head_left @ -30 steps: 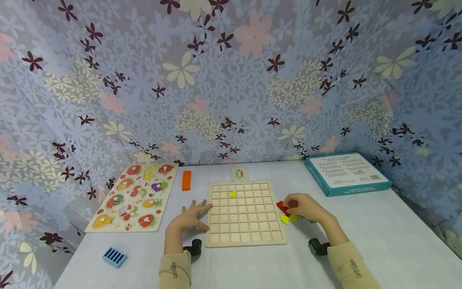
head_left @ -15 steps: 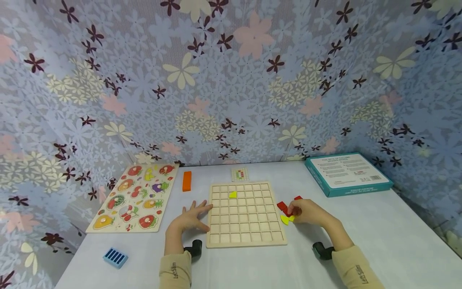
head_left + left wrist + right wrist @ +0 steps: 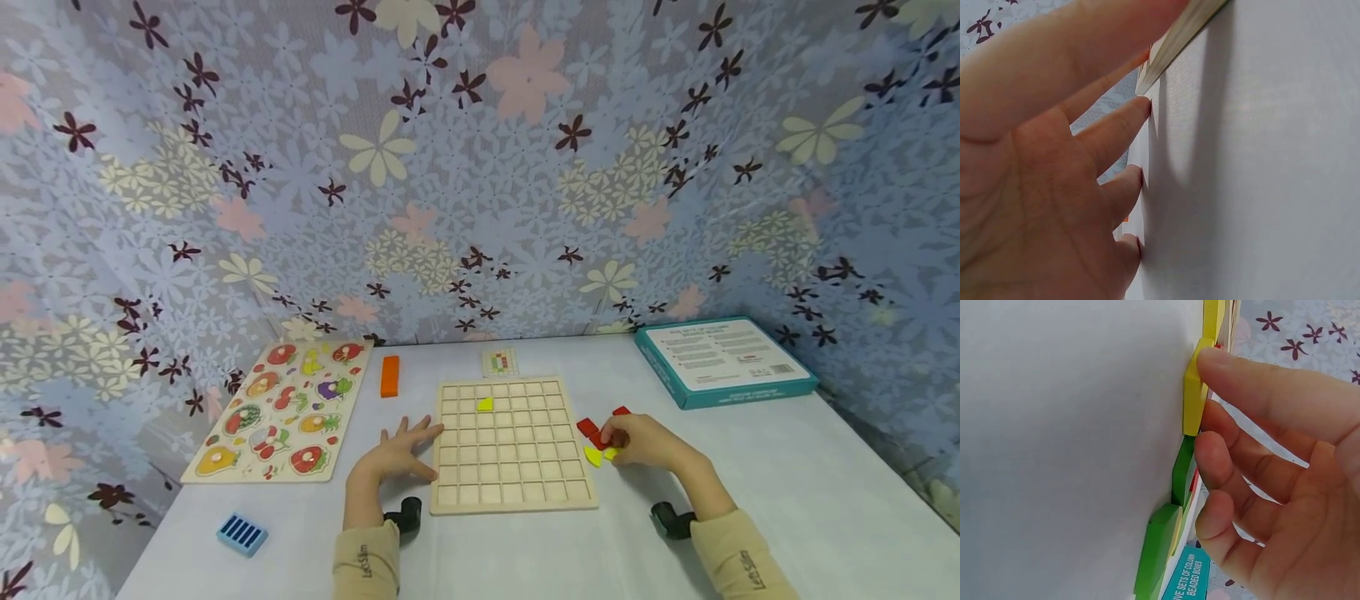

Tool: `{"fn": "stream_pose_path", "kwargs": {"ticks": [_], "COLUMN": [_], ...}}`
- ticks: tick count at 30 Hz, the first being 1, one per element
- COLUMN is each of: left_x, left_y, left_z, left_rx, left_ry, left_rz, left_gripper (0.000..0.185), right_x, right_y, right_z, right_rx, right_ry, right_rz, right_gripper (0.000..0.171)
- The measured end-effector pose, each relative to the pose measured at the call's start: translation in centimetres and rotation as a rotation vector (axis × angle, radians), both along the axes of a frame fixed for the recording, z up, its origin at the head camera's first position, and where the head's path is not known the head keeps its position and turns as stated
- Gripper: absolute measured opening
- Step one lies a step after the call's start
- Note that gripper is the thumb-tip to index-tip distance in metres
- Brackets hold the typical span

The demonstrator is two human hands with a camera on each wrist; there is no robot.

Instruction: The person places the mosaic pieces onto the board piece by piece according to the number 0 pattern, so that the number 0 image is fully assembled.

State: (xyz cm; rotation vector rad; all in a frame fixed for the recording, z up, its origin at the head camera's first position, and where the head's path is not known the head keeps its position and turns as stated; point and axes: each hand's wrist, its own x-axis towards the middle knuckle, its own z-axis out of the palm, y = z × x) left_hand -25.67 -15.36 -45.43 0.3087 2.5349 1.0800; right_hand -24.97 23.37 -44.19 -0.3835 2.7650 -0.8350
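Observation:
My left hand point(image 3: 396, 457) lies spread at the left side of a wooden grid board point(image 3: 513, 446), its thumb and a fingertip right at the board's edge. One yellow tile point(image 3: 485, 404) sits in a cell near the board's top. My right hand point(image 3: 648, 442) is right of the board with its fingers bent, over a small pile of tiles. Its fingertips reach a red tile point(image 3: 598, 439), and in the right wrist view the thumb overlaps a yellow tile point(image 3: 1194, 394). I cannot tell whether it pinches one. Beyond are green tiles point(image 3: 1155, 550), which the hand hides in the head view.
A pattern card point(image 3: 500, 362) lies behind the board. Left of it are an orange block point(image 3: 390, 376), a fruit puzzle board point(image 3: 281, 417) and a blue slotted block point(image 3: 242, 534). A teal box point(image 3: 723, 362) lies at the back right, before a flowered cloth backdrop point(image 3: 480, 167).
My right hand has shifted slightly right and lower over the pile, uncovering another red tile behind it; it has hardly moved in the last half second. The left hand stays at the board's edge.

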Motion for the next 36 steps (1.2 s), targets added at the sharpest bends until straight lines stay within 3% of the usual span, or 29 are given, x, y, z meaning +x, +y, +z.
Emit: {"fn": "stream_pose_path", "kwargs": {"ticks": [36], "left_x": [-0.33], "left_y": [0.08], "left_z": [-0.17], "left_rx": [-0.019], "left_ry": [0.000], "left_rz": [0.007], "left_gripper": [0.080], "right_x": [-0.21], "right_y": [-0.36], "right_z": [0.42], "right_rx": [0.037], "right_ry": [-0.031], "right_rz": [-0.004], "right_gripper": [0.024]}}
